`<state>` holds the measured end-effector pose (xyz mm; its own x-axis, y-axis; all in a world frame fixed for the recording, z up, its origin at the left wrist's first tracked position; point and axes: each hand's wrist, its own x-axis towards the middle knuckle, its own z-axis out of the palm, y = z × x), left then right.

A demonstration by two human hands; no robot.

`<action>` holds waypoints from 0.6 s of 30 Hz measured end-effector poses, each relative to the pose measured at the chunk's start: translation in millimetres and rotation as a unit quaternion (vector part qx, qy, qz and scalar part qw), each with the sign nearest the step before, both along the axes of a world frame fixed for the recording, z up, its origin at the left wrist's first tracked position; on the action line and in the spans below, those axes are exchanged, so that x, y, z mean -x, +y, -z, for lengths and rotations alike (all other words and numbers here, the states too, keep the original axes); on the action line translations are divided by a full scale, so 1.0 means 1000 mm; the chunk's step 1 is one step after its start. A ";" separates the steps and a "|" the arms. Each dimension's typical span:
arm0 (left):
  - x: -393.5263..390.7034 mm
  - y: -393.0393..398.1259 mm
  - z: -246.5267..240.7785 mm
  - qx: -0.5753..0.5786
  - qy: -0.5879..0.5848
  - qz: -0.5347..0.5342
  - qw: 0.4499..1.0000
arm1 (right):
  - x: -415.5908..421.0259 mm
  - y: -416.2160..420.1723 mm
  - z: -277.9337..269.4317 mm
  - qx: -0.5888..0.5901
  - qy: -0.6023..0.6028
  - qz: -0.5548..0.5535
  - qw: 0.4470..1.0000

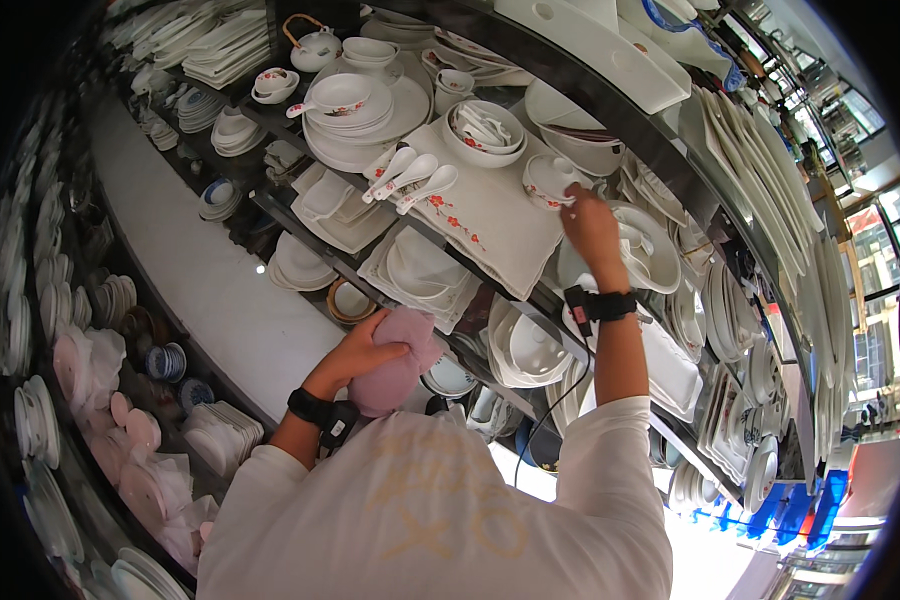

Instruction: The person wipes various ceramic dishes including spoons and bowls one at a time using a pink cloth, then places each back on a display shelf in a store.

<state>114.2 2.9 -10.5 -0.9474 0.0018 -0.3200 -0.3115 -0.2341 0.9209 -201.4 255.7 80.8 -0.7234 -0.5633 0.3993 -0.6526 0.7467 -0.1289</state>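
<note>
My left hand (356,352) is closed around a bunched pink cloth (390,379), held close to my chest. My right hand (594,232) reaches onto the shelf, its fingertips pinching the near side of a small white lidded bowl (546,186) with red flowers. That bowl stands on a square white plate (495,225) with a red blossom branch. Also on the plate is a larger white bowl (487,133) with more pieces nested in it. Three white spoons (412,178) lie along its left edge.
Left of the plate are stacked round plates topped by a handled bowl (341,96), and a teapot (315,49). To the right stands a big white bowl (649,247). A dark shelf edge (600,82) runs overhead. More crockery fills the lower shelves. A cable (551,409) hangs from my right wrist.
</note>
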 end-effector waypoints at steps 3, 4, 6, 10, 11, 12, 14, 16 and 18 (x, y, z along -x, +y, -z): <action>-0.002 -0.002 0.003 -0.012 0.014 -0.001 1.000 | -0.055 -0.054 -0.007 0.032 -0.119 -0.108 0.987; -0.001 -0.002 0.005 -0.001 0.016 0.003 1.000 | -0.060 -0.069 0.002 0.045 -0.123 -0.156 0.979; 0.000 -0.002 0.011 0.023 0.021 0.007 0.999 | -0.074 -0.100 0.015 0.023 -0.099 -0.187 0.977; -0.003 -0.002 0.002 -0.004 0.027 0.016 1.000 | -0.095 -0.153 0.023 0.010 -0.059 -0.227 0.972; -0.005 -0.002 0.000 -0.001 0.027 0.013 1.000 | -0.095 -0.163 0.025 -0.002 -0.046 -0.222 0.974; -0.005 -0.003 -0.001 0.002 0.032 0.010 0.999 | -0.092 -0.169 0.026 -0.014 -0.029 -0.217 0.976; -0.009 -0.005 0.003 0.012 0.024 -0.004 1.000 | -0.085 -0.175 0.034 -0.029 0.016 -0.217 0.976; -0.012 -0.008 0.000 0.018 0.018 -0.009 1.000 | -0.081 -0.176 0.041 -0.035 0.026 -0.213 0.976; -0.016 -0.012 -0.003 0.018 0.011 -0.007 1.000 | -0.079 -0.175 0.045 -0.031 0.001 -0.206 0.978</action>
